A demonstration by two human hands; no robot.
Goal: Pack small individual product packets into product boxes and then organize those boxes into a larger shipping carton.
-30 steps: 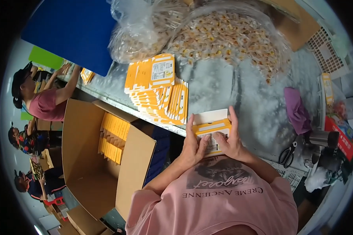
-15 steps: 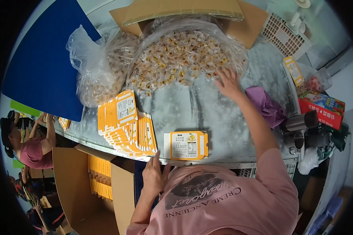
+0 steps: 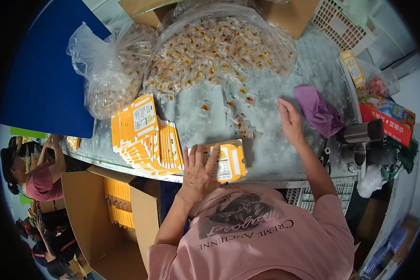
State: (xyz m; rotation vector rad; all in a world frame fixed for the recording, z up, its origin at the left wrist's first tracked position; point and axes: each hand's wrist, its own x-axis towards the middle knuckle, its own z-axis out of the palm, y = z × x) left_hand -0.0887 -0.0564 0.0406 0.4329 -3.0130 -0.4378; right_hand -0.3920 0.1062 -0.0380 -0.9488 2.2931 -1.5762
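A small yellow-and-white carton (image 3: 227, 164) lies near the table's front edge. My left hand (image 3: 198, 169) grips its left part, fingers over the printed face; the thumb is hidden. To the right and farther off, my right hand (image 3: 290, 120) hovers or rests by the table top with its fingers stretched out and nothing in them. Several loose wrapped candies (image 3: 240, 122) trail across the table between the carton and a big heap of wrapped candies (image 3: 214, 51) in a clear plastic bag. Left of the carton, a fanned stack of flat yellow-and-white cartons (image 3: 147, 140) sits at the edge.
Beside the heap stands another clear bag of candies (image 3: 114, 79). A purple cloth (image 3: 317, 112), metal cups (image 3: 361, 133) and a red box (image 3: 387, 119) occupy the right side. Below left, an open cardboard box (image 3: 86, 224) holds yellow cartons. Another person (image 3: 44, 179) works at far left.
My right hand has drawn back from the heap, and several candies now lie spread toward me. My left hand has moved from the table edge onto the carton, which has shifted slightly right.
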